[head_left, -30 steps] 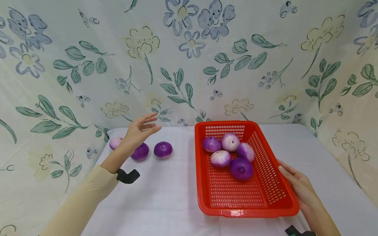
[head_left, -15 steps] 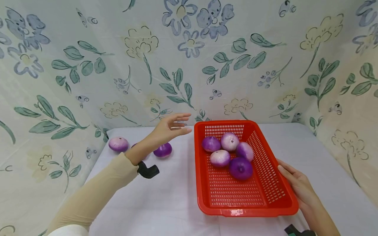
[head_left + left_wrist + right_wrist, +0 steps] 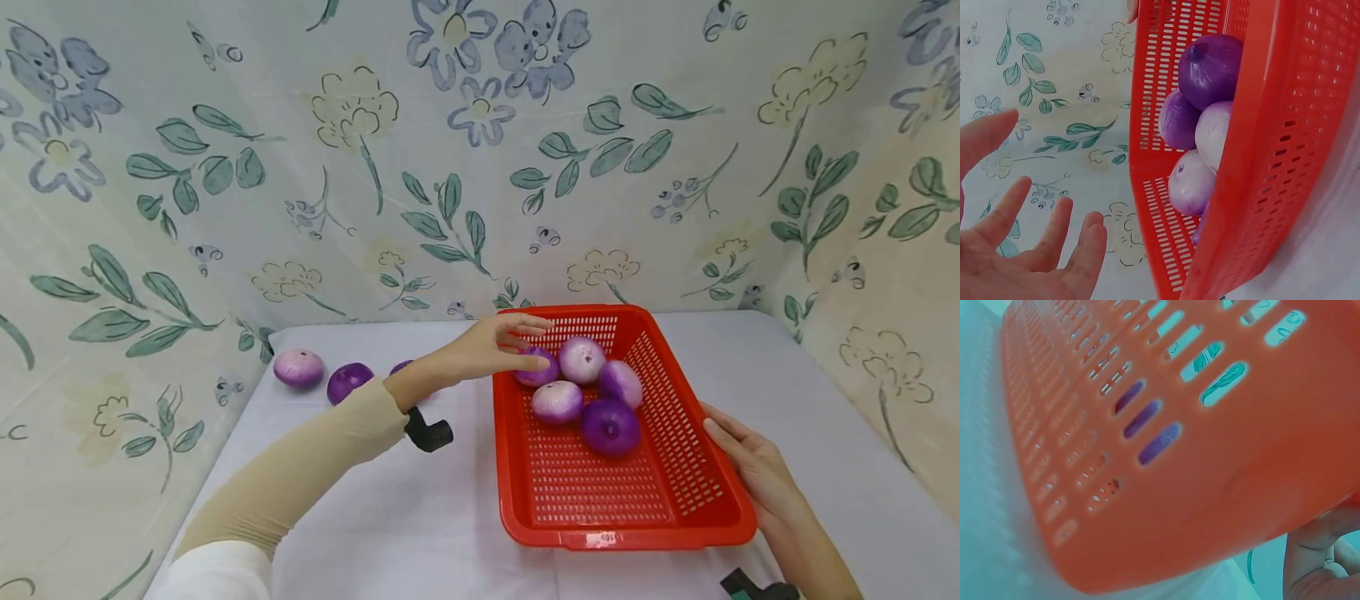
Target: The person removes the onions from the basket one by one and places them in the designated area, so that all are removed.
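In the head view, my left hand [image 3: 498, 346] hovers at the upper left of a red plastic basket [image 3: 628, 540], fingers extended and thumb apart, holding nothing. The left wrist view shows the same hand [image 3: 1035, 250] with spread fingers, apart from the basket's rim [image 3: 1254, 119]. Several purple-and-white onions [image 3: 611, 427] lie in the far half of the basket. My right hand [image 3: 753, 467] grips the right rim, thumb on top. Seen from the right wrist, its fingers [image 3: 1316, 550] bend at the rim beside the slotted wall [image 3: 1210, 475].
At the back left of the white-covered table [image 3: 390, 517] lie a pale onion [image 3: 298, 368], a dark purple onion [image 3: 348, 383] and another onion [image 3: 400, 367] mostly hidden behind my left forearm. A floral cloth [image 3: 450, 250] hangs behind the table.
My left hand has moved right, from above the loose onions to over the basket's left rim, its fingers staying extended. The right hand and the basket have stayed in place.
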The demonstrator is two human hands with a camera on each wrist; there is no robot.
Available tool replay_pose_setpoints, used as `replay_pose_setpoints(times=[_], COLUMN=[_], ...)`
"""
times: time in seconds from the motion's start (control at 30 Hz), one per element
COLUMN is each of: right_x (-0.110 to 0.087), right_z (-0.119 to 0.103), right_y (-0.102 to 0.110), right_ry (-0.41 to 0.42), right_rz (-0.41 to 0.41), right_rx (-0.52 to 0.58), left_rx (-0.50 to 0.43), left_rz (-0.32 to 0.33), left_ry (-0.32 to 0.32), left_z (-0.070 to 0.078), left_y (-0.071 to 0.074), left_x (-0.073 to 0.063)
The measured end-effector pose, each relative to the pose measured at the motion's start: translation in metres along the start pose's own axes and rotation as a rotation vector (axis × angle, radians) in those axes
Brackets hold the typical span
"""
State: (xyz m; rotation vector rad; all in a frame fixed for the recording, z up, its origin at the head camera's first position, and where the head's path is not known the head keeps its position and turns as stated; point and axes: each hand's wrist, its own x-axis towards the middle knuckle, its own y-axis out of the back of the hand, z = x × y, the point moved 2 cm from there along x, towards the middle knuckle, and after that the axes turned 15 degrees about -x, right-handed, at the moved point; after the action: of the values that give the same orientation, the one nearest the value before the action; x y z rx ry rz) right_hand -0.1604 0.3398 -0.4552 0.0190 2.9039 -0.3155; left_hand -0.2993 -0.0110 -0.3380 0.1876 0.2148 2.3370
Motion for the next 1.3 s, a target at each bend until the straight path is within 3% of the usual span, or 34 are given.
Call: replay_pose_setpoints(times=[0.37, 0.5, 0.8, 1.0, 1.3], right_x=[0.0, -0.001, -0.002, -0.002, -0.003], right_z=[0.001, 0.0, 0.001, 0.0, -0.001], right_y=[0.0, 0.0, 0.001, 0.0, -0.001], right_ry=[-0.007, -0.018, -0.03, -0.026, -0.032], right_rz=[0.022, 0.023, 0.035, 0.043, 0.056], right_rx=[-0.013, -0.027, -0.035, -0.02, -0.029], left_rx=[-0.027, -0.016, -0.022, -0.026, -0.048], left_rz=[-0.235, -0.287, -0.452, -0.521, -0.559], left_ry=[0.014, 0.032, 0.011, 0.02, -0.009], left_z=[-0.012, -0.019, -0.026, -0.03, -0.038], left_y=[-0.044, -0.056, -0.077, -0.087, -0.095], left_x=[0.035, 0.046, 0.069, 0.077, 0.084])
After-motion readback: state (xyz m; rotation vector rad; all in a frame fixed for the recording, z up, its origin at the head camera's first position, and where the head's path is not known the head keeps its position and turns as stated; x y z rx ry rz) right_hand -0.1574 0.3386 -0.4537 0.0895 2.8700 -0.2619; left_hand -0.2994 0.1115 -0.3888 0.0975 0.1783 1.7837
